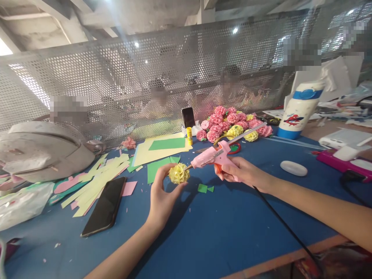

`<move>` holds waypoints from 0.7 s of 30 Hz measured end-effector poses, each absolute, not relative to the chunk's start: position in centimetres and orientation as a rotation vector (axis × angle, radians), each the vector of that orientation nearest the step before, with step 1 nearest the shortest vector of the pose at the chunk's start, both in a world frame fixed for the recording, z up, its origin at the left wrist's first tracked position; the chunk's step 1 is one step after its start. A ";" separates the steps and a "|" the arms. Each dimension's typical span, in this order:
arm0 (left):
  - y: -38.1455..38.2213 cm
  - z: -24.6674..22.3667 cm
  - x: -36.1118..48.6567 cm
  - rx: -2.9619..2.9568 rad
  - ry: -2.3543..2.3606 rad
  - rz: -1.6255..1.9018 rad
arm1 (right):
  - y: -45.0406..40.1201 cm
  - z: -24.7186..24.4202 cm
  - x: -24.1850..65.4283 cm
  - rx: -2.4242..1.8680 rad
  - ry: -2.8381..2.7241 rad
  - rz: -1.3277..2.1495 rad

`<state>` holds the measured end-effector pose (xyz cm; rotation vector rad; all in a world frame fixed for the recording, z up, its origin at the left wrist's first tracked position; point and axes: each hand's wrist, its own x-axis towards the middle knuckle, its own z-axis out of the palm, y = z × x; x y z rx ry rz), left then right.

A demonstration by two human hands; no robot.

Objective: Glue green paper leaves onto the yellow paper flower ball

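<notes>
My left hand (163, 195) pinches a yellow paper flower (178, 173) between thumb and fingers, above the blue table. A pink glue gun (213, 155) is gripped in my right hand (240, 173), its nozzle pointing left and meeting or nearly meeting the flower's right side. A clear glue stick (247, 133) sticks out of the gun's back, and a black cord hangs from its handle. Small green paper scraps (202, 188) lie on the table just below the gun.
Pink and yellow paper flowers (223, 124) are heaped at the back, near a yellow glue tube (189, 135). A bottle (299, 110) and white oval object (293, 168) stand right. Left are a black phone (104, 205), paper strips (95, 180) and a backpack (43, 151).
</notes>
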<state>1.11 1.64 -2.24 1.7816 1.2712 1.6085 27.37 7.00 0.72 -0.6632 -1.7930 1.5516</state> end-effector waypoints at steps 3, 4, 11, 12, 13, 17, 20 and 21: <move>1.6 -2.3 1.1 1.789 1.270 1.607 | 7.1 0.5 27.3 -0.662 -1.811 1.543; 1.6 -2.3 1.1 1.791 1.269 1.605 | 7.1 0.5 27.3 -0.663 -1.813 1.539; 1.6 -2.3 1.1 1.791 1.265 1.591 | 7.2 0.2 27.4 -0.687 -1.820 1.535; 1.6 -2.3 1.1 1.790 1.263 1.588 | 7.3 0.2 27.4 -0.692 -1.822 1.531; 1.6 -2.2 1.1 1.789 1.260 1.586 | 7.3 0.2 27.4 -0.696 -1.823 1.523; 1.6 -2.2 1.1 1.785 1.260 1.590 | 7.1 0.4 27.4 -0.713 -1.843 1.478; 1.7 -2.3 1.1 1.779 1.269 1.592 | 7.0 0.5 27.3 -0.736 -1.861 1.443; 1.7 -2.3 1.1 1.776 1.270 1.592 | 7.0 0.5 27.3 -0.741 -1.864 1.434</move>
